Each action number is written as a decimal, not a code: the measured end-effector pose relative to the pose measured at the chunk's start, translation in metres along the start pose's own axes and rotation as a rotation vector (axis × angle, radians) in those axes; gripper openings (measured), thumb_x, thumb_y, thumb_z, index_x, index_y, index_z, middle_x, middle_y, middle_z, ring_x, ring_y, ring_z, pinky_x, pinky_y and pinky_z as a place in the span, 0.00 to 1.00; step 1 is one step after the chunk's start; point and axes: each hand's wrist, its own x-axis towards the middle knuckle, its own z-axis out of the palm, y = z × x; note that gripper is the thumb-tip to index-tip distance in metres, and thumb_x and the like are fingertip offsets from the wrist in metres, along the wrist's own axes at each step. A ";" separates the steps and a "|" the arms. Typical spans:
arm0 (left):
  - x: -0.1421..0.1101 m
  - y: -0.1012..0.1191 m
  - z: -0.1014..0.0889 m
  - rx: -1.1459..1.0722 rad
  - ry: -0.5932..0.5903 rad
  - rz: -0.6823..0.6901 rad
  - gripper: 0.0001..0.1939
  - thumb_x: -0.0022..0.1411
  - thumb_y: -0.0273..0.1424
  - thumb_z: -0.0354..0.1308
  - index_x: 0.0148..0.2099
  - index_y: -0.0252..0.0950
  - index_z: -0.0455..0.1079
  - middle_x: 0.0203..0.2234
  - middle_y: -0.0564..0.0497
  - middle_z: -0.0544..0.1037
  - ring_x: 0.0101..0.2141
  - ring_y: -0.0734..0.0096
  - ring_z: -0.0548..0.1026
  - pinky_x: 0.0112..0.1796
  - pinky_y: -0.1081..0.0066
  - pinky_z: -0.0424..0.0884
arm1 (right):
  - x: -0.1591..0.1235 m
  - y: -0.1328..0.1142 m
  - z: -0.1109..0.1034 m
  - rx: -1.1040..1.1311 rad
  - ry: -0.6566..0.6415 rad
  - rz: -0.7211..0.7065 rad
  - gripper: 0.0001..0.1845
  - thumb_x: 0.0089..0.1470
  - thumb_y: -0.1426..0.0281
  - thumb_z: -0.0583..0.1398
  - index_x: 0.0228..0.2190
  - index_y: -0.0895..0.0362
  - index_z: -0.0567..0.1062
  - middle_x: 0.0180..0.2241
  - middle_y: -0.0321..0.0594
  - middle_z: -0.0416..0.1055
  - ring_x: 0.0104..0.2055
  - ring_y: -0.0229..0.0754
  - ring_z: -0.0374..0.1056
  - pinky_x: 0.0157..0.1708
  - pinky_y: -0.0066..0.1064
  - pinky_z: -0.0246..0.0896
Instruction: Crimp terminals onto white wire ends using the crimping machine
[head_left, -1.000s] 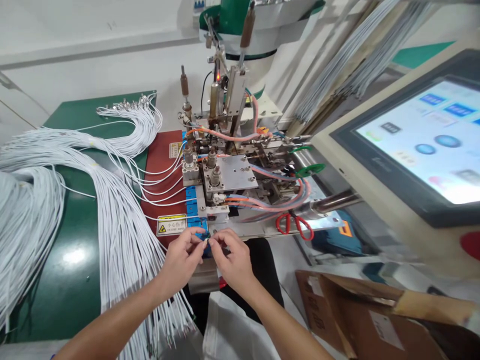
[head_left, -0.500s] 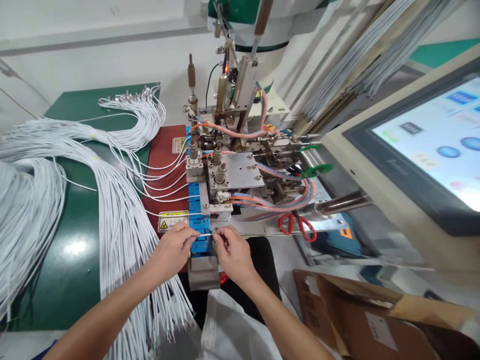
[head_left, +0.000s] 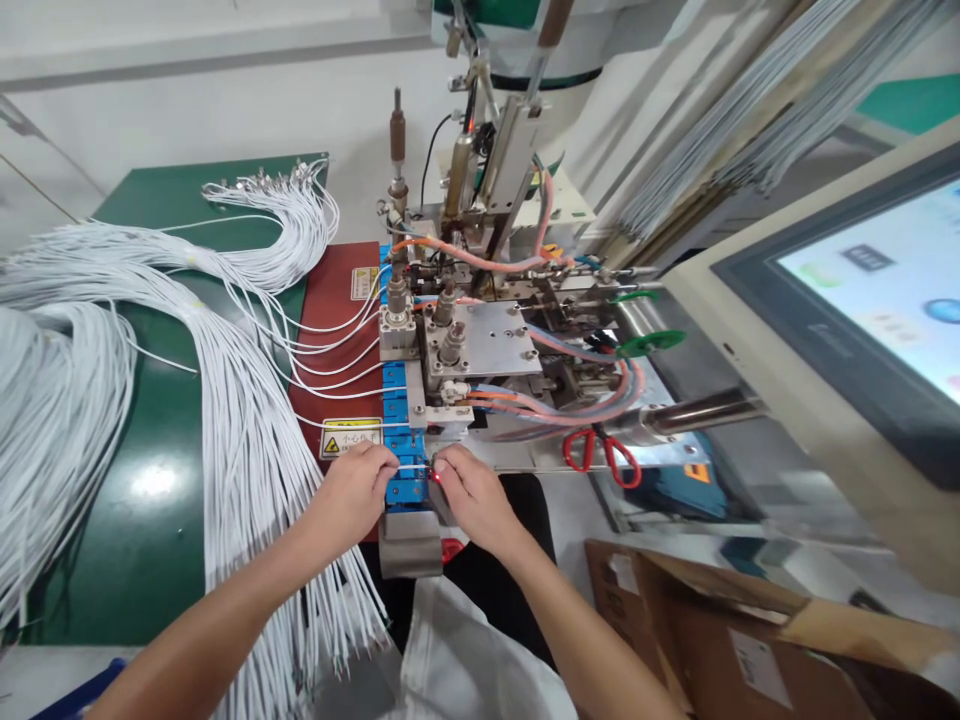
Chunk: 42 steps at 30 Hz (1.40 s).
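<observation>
A short stretch of white cable (head_left: 411,467) lies across a blue clamp block on the machine's near end. My left hand (head_left: 358,490) pinches this cable just left of the block. On the other side, my right hand (head_left: 474,497) is closed at the cable's end, thumb and fingers together; the tip itself is hidden. A small red light shows at the right fingertips. Beyond my hands, the row of blue blocks (head_left: 394,408) carries several more white cables running into the machine (head_left: 495,340).
A large bundle of white cables (head_left: 240,450) drapes over the green table (head_left: 161,520) at left. Red-handled scissors (head_left: 602,455) lie by the machine's right edge, near a wire spool (head_left: 649,325). A screen (head_left: 885,270) juts in at right, above a cardboard box (head_left: 705,630).
The view has shifted slightly, so the machine sits further right. My right fingers have closed in on the cable's end, and a red light now shows there. My left hand keeps its pinch.
</observation>
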 end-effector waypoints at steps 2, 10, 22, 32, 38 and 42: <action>0.000 -0.001 0.001 0.022 0.002 0.015 0.10 0.59 0.22 0.47 0.33 0.34 0.69 0.28 0.49 0.72 0.33 0.67 0.71 0.37 0.66 0.67 | 0.003 0.002 0.000 -0.066 0.001 -0.065 0.15 0.59 0.68 0.45 0.24 0.55 0.65 0.25 0.37 0.65 0.29 0.39 0.62 0.31 0.29 0.55; -0.003 0.000 0.005 0.097 0.027 0.036 0.11 0.60 0.22 0.46 0.34 0.34 0.69 0.29 0.47 0.73 0.33 0.66 0.71 0.38 0.66 0.67 | 0.004 0.004 0.024 -0.057 0.241 -0.049 0.18 0.57 0.69 0.46 0.17 0.54 0.59 0.18 0.33 0.57 0.22 0.36 0.55 0.23 0.28 0.49; -0.011 -0.007 0.002 0.269 0.073 0.173 0.13 0.62 0.25 0.46 0.46 0.35 0.68 0.39 0.45 0.74 0.40 0.64 0.71 0.42 0.63 0.68 | -0.001 0.011 0.016 0.272 0.379 0.169 0.20 0.57 0.60 0.47 0.18 0.56 0.63 0.18 0.32 0.59 0.22 0.36 0.56 0.25 0.27 0.53; -0.056 -0.010 -0.031 0.287 -0.356 0.342 0.07 0.58 0.27 0.56 0.27 0.36 0.67 0.29 0.52 0.70 0.33 0.67 0.67 0.35 0.68 0.62 | -0.016 0.018 0.000 0.499 0.360 0.182 0.22 0.56 0.58 0.50 0.17 0.57 0.65 0.17 0.33 0.59 0.21 0.35 0.56 0.23 0.27 0.52; -0.045 0.000 -0.030 0.003 -0.271 0.275 0.09 0.63 0.29 0.49 0.33 0.37 0.69 0.30 0.53 0.74 0.33 0.73 0.70 0.36 0.74 0.64 | -0.025 0.010 0.000 0.621 0.327 0.184 0.21 0.55 0.59 0.52 0.18 0.58 0.70 0.17 0.34 0.61 0.20 0.34 0.56 0.21 0.27 0.53; -0.035 0.008 -0.021 -0.075 -0.020 0.112 0.09 0.63 0.31 0.48 0.38 0.38 0.69 0.31 0.53 0.76 0.32 0.74 0.73 0.35 0.75 0.67 | -0.038 -0.002 0.000 0.803 0.311 0.090 0.20 0.56 0.59 0.50 0.29 0.58 0.76 0.24 0.40 0.68 0.23 0.37 0.62 0.23 0.29 0.59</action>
